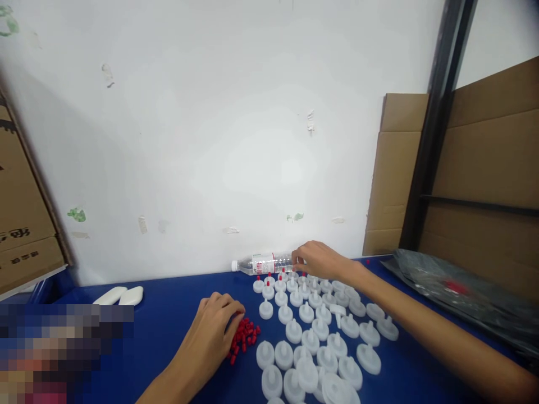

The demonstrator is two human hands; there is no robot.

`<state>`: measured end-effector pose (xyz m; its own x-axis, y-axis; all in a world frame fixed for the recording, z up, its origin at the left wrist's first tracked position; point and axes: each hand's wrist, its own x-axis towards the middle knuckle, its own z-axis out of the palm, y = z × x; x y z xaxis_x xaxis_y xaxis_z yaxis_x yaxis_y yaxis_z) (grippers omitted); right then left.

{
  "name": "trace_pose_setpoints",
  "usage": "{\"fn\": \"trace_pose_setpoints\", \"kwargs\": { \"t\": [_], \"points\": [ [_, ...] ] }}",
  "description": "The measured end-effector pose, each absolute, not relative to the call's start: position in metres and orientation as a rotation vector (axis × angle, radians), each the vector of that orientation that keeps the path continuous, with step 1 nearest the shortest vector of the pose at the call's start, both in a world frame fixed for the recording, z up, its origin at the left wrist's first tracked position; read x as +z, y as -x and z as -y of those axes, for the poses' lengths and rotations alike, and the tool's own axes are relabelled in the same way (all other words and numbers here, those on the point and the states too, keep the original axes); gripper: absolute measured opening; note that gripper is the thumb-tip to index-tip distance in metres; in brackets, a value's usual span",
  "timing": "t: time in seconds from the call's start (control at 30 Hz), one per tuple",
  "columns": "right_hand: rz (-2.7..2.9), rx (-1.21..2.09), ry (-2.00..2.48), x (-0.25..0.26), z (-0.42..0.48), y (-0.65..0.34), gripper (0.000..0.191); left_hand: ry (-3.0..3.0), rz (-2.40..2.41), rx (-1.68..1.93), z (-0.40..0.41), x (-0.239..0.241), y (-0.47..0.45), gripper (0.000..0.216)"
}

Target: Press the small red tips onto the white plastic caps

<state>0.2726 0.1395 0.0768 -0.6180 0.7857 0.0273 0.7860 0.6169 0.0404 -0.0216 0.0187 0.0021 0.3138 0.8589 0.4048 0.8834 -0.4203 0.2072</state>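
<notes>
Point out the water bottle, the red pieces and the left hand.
water bottle (263, 264), head view, labelled middle.
red pieces (246, 335), head view, pile's middle.
left hand (210, 332), head view, back of the hand.

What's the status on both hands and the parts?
Left hand curled over red plugs, grip unclear. Right hand at far row of white caps, beside lying bottle. Nothing blocking either hand.

White wall (210, 112) behind, scuffed, with bits of green and pale tape residue. Blue table top (168, 314) butted against it. Flat cardboard sheets (396, 168) leaning at right, black metal upright (438, 112) in front. Printed cartons (21, 213) at left edge. Crumpled grey plastic (463, 286), probably a bag, on table's right. Soft, even light.
</notes>
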Motion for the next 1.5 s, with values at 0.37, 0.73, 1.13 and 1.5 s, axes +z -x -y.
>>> {"fn": "trace_pose_setpoints", "kwargs": {
  "t": [0.37, 0.73, 1.13, 1.5],
  "points": [
    [2.967, 0.056, 1.483, 0.075, -0.148, -0.283, 0.030, 2.521, 1.748, -0.562, -0.015, 0.009, 0.017, 0.022],
    [2.703, -0.118, 1.261, 0.092, -0.129, -0.278, 0.027, 2.502, 1.750, -0.659, -0.009, 0.010, 0.015, 0.030],
    [2.866, 0.026, 0.635, 0.100, -0.043, -0.229, 0.011, 2.706, 1.501, -0.895, 0.017, 0.032, -0.002, 0.023],
    [2.887, 0.025, 0.576, 0.109, -0.013, -0.221, 0.039, 2.771, 1.267, -0.980, 0.022, 0.032, -0.009, 0.025]
  ]
}}
